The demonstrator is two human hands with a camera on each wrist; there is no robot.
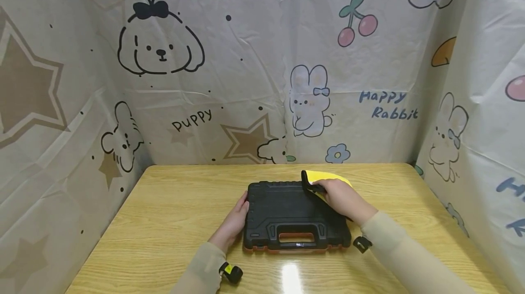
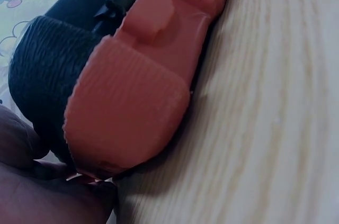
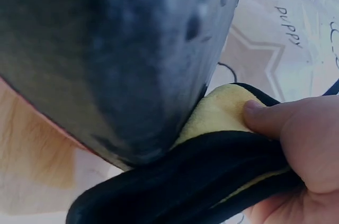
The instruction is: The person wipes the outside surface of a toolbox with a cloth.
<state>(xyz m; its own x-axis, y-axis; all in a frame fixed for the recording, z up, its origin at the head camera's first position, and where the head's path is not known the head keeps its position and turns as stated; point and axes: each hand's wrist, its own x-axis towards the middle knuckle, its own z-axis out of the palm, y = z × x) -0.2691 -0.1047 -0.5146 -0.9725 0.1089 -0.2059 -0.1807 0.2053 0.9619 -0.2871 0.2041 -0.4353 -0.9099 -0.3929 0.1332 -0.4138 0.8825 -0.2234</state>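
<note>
1. Two hands are working at a black tool case (image 1: 293,214) that is lying flat on a wooden table (image 1: 164,207), its handle side facing the person.
2. The left hand (image 1: 234,223) is resting against the case's left edge, fingers stretched fairly straight along the side and touching it without curling round anything.
3. In the left wrist view, the case (image 2: 53,70) is showing an orange underside, and its corner is sitting right on the table (image 2: 280,107); the left hand (image 2: 32,192) is filling the lower left corner, against that corner of the case.
4. The right hand (image 1: 342,198) is lying on the far right part of the case's lid, fingers curled and gripping a yellow cloth with black edging (image 1: 321,177).
5. That cloth is spreading from the lid's back right corner onto the table just behind it.
6. In the right wrist view, the right hand (image 3: 302,144) is pinching the cloth (image 3: 222,113), thumb pressed on the yellow face, beside the dark case (image 3: 116,49).
7. Beige sleeves (image 1: 393,248) are covering both forearms.
8. Cartoon-printed sheets (image 1: 246,66) are hanging behind and beside the table.
</note>
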